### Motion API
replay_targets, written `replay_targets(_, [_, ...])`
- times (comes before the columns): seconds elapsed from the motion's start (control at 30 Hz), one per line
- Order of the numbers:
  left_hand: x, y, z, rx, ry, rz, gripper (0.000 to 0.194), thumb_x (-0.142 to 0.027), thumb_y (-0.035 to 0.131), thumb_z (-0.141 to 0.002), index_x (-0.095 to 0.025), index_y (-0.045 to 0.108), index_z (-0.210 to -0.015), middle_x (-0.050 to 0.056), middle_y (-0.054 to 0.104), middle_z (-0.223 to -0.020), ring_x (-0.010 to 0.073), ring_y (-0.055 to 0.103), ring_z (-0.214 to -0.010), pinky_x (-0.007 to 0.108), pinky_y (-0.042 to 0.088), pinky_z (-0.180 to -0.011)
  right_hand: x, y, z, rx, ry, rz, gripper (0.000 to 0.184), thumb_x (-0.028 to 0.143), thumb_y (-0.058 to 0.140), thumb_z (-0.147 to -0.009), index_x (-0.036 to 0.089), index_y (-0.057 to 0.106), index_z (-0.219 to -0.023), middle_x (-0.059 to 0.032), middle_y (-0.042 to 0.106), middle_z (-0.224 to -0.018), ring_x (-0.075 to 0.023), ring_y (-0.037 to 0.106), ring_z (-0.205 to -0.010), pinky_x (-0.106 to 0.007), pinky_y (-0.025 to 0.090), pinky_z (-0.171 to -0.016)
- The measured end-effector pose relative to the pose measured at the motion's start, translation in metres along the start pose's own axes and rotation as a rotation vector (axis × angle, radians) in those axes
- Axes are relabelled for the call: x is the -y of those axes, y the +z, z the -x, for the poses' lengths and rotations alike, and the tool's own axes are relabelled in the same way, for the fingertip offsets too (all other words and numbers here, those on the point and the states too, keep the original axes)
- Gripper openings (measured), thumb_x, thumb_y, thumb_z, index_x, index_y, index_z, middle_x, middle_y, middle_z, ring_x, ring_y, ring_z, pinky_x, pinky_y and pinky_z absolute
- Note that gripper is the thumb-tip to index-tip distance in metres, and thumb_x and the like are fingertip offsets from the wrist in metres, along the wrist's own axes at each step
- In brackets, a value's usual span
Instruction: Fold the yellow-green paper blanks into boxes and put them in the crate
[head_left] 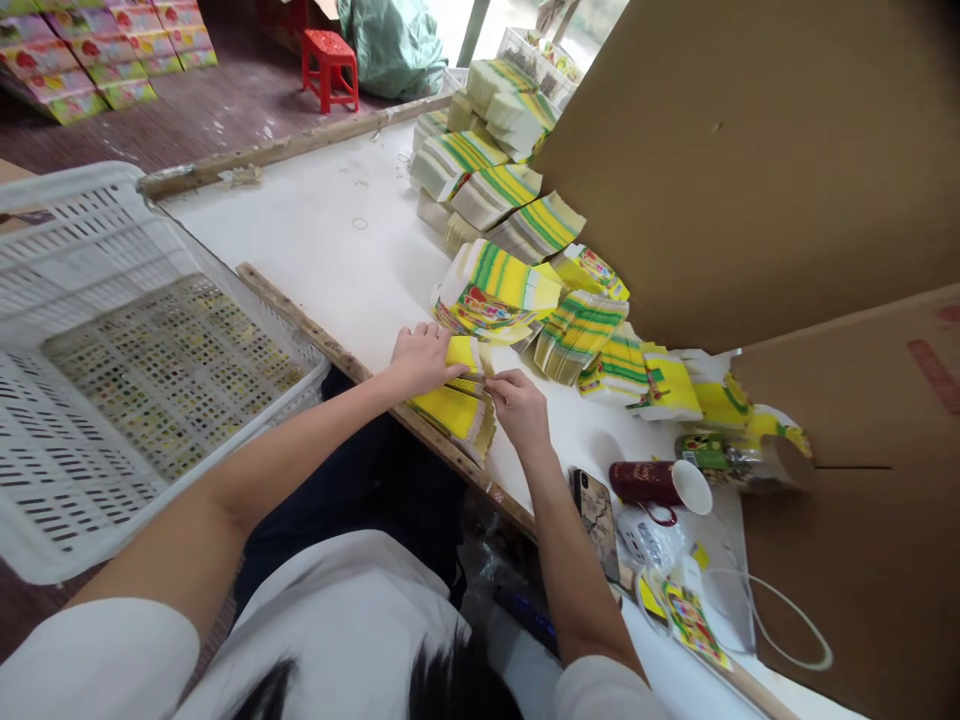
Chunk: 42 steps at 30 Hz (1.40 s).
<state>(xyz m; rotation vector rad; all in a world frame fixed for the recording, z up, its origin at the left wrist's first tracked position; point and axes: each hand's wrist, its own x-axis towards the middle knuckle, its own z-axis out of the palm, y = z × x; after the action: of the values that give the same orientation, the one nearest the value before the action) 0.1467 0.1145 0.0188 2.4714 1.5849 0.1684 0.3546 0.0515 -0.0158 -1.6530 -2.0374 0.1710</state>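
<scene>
My left hand [420, 360] lies on top of a yellow stack of flat printed packets [456, 408] at the near edge of the white table [330, 240], fingers curled over its top end. My right hand [519, 405] pinches the top packet of the same stack from the right side. Just beyond the hands lie several more bundles of yellow-and-green packets [517, 290], fanned and leaning across the table.
A white plastic crate [112, 370] stands at the left beside the table. Large cardboard sheets [757, 170] rise at the right. A phone [596, 510], a tipped red cup [660, 483], a tape roll [765, 455] and a red stool [328, 65] are nearby.
</scene>
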Motion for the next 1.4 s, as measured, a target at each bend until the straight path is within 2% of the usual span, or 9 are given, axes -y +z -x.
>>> replay_targets(0.3, [0.001,0.002,0.001,-0.012,-0.006,0.008,0.068,-0.068,0.035,-0.098,-0.011,0.055,-0.129,0.021,0.062,-0.127,0.0345,0.054,-0.12,0.044,0.04,-0.093,0.005,-0.004,-0.007,0.064,0.022,0.037,0.016,0.02,0.061,-0.086,0.025,0.075,-0.079,-0.0066,0.073,-0.092,-0.0219,0.066,-0.084,-0.033,0.052,-0.074])
replay_targets(0.43, [0.002,0.0,0.004,-0.015,0.011,0.006,0.069,-0.068,0.035,-0.098,-0.01,0.055,-0.128,0.021,0.061,-0.127,0.0343,0.055,-0.119,0.044,0.04,-0.093,0.004,-0.002,-0.021,0.074,0.088,0.007,0.012,0.017,0.061,-0.079,0.023,0.071,-0.078,-0.0043,0.074,-0.08,-0.0195,0.067,-0.072,-0.03,0.051,-0.07])
replay_targets(0.57, [0.005,0.0,0.007,-0.004,0.05,0.006,0.072,-0.073,0.041,-0.093,-0.011,0.054,-0.128,0.02,0.062,-0.126,0.034,0.055,-0.117,0.044,0.04,-0.093,0.005,0.003,-0.028,0.056,0.195,-0.012,0.006,0.024,0.064,-0.073,0.022,0.069,-0.072,-0.0029,0.072,-0.07,-0.0194,0.065,-0.066,-0.029,0.049,-0.067])
replay_targets(0.7, [0.006,0.001,0.008,-0.001,0.064,0.008,0.07,-0.069,0.043,-0.095,-0.01,0.052,-0.13,0.021,0.061,-0.126,0.0347,0.054,-0.118,0.044,0.039,-0.092,0.007,0.008,-0.029,0.022,0.33,-0.053,0.017,0.032,0.063,-0.073,0.022,0.068,-0.061,-0.0063,0.072,-0.067,-0.0222,0.066,-0.07,-0.032,0.048,-0.07])
replay_targets(0.83, [0.005,0.003,0.007,-0.028,0.069,0.018,0.063,-0.062,0.042,-0.097,-0.009,0.053,-0.129,0.021,0.063,-0.123,0.0354,0.056,-0.116,0.046,0.04,-0.091,0.012,0.015,-0.028,0.051,0.457,-0.217,0.027,0.039,0.065,-0.075,0.022,0.066,-0.053,-0.0058,0.069,-0.056,-0.0259,0.069,-0.069,-0.034,0.051,-0.068])
replay_targets(0.97, [0.005,0.003,0.005,-0.032,0.076,0.023,0.058,-0.058,0.045,-0.097,-0.01,0.054,-0.127,0.02,0.064,-0.123,0.0346,0.057,-0.114,0.046,0.04,-0.09,0.023,0.024,-0.025,0.159,0.522,-0.519,0.044,0.059,0.059,-0.082,0.02,0.074,-0.069,-0.0064,0.074,-0.063,-0.0252,0.073,-0.068,-0.036,0.057,-0.067])
replay_targets(1.13, [0.004,-0.001,0.005,-0.004,0.056,0.034,0.055,-0.055,0.052,-0.094,-0.012,0.053,-0.127,0.019,0.064,-0.126,0.0336,0.056,-0.116,0.045,0.041,-0.091,0.029,0.026,-0.021,0.235,0.522,-0.733,0.058,0.073,0.062,-0.075,0.019,0.078,-0.084,-0.0085,0.079,-0.08,-0.0244,0.075,-0.076,-0.038,0.061,-0.076])
replay_targets(1.23, [0.004,-0.002,0.007,-0.007,0.048,0.027,0.057,-0.059,0.05,-0.094,-0.013,0.054,-0.127,0.019,0.064,-0.126,0.0335,0.057,-0.116,0.045,0.041,-0.092,0.021,0.022,-0.02,0.228,0.534,-0.698,0.053,0.068,0.066,-0.073,0.017,0.077,-0.083,-0.0077,0.079,-0.079,-0.0241,0.073,-0.073,-0.036,0.06,-0.071])
replay_targets(1.4, [0.001,-0.003,0.009,0.006,0.024,0.036,0.062,-0.064,0.034,-0.099,-0.014,0.053,-0.131,0.018,0.063,-0.13,0.0332,0.055,-0.121,0.045,0.04,-0.095,0.008,0.014,-0.019,0.189,0.505,-0.522,0.029,0.042,0.066,-0.076,0.018,0.077,-0.087,-0.0021,0.076,-0.073,-0.0213,0.069,-0.07,-0.032,0.055,-0.067])
